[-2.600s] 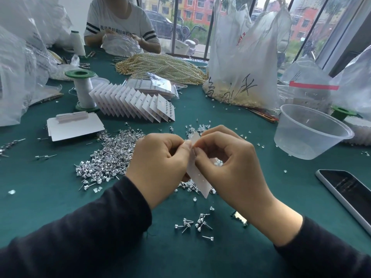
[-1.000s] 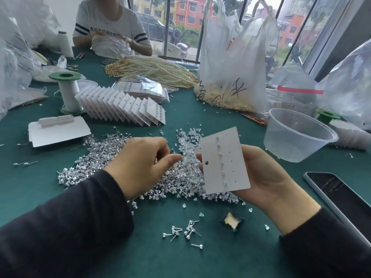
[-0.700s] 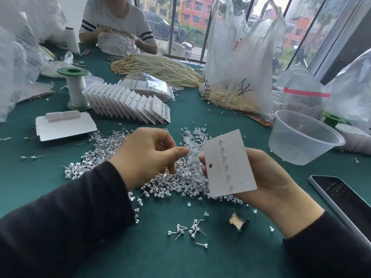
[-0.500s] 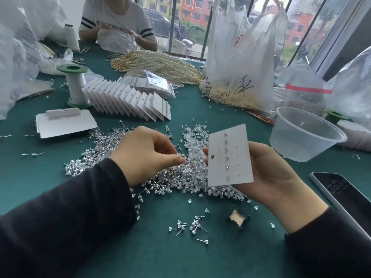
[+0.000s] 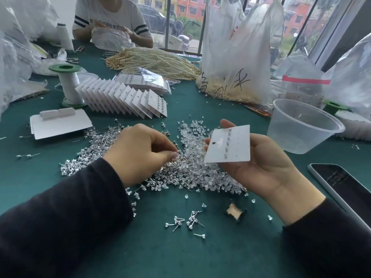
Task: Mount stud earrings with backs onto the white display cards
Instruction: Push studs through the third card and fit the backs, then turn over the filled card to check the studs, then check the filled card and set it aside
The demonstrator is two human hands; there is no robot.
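My right hand [image 5: 265, 167] holds a white display card [image 5: 232, 147] face up above the table, thumb at its left edge; one column of several small studs runs down the card. My left hand [image 5: 140, 151] is low over the pile of silver stud earrings [image 5: 96, 151], thumb and forefinger pinched together at its edge; whether a stud sits between them I cannot tell. Clear plastic backs [image 5: 192, 129] lie heaped between my hands. A few loose studs [image 5: 186, 221] lie nearer to me.
A fanned row of filled cards [image 5: 124, 99] stands behind the pile, with a thread spool [image 5: 69, 85] and blank cards [image 5: 60, 123] at left. At right are a clear plastic bowl [image 5: 303, 125] and a phone [image 5: 345, 185]. Pearl strands [image 5: 152, 63], bags and another person sit beyond.
My hands separated from working together on the card. The right hand turned the card face up and tilted it flatter; the left hand dropped to the stud pile and pinched there.
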